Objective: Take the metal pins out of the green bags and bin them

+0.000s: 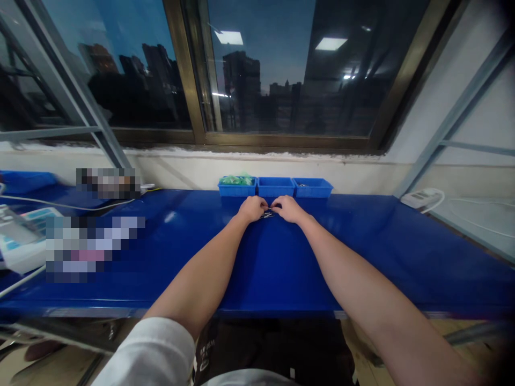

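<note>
My left hand (253,208) and my right hand (286,207) meet over the far part of the blue table (273,268), fingertips almost touching. Both are closed in a pinch, around something too small to make out. Several thin, shiny metal pieces (267,215) lie on the table just below the fingertips. Right behind my hands stand three blue bins in a row. Green plastic material fills the left bin (237,191). Next to it is the middle bin (276,190), its inside hard to see. A few small metal bits show in the right bin (314,192).
A white power strip (422,198) with a cable lies at the right end of the table. On the left are a white device with a keypad (30,230), cables and blurred-out items. Grey metal posts (108,136) rise on both sides, before a window.
</note>
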Action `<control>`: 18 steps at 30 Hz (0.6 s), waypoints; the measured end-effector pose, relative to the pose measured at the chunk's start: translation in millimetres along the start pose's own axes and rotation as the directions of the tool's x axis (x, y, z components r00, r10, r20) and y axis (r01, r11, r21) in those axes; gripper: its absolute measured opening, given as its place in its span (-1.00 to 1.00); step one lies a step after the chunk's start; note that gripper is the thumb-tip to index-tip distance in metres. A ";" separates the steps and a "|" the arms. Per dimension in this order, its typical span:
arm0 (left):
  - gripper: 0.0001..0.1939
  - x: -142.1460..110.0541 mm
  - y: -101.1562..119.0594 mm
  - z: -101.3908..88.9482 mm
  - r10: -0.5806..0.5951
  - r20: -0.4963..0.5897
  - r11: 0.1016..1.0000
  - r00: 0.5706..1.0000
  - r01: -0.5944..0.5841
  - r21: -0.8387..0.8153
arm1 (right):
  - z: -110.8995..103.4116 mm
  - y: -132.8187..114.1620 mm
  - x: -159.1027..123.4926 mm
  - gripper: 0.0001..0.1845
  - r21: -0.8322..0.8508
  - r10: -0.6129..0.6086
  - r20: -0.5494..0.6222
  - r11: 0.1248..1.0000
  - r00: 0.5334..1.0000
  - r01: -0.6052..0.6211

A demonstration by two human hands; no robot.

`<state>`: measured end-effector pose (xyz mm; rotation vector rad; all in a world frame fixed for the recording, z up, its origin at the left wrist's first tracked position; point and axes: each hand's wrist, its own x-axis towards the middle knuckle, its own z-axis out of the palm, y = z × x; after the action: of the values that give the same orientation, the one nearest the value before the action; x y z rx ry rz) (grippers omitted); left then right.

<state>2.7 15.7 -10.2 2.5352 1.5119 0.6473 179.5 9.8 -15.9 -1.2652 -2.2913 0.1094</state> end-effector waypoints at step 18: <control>-0.78 -3.0 14.0 -9.8 0.039 -0.141 0.977 0.989 -0.067 -0.201 | -3.1 0.7 -4.7 -0.91 0.463 0.169 -0.109 0.881 0.980 -0.100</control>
<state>8.7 5.1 2.1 2.4255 1.3413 0.9499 183.5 5.8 -15.3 -1.1352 -1.8976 0.5541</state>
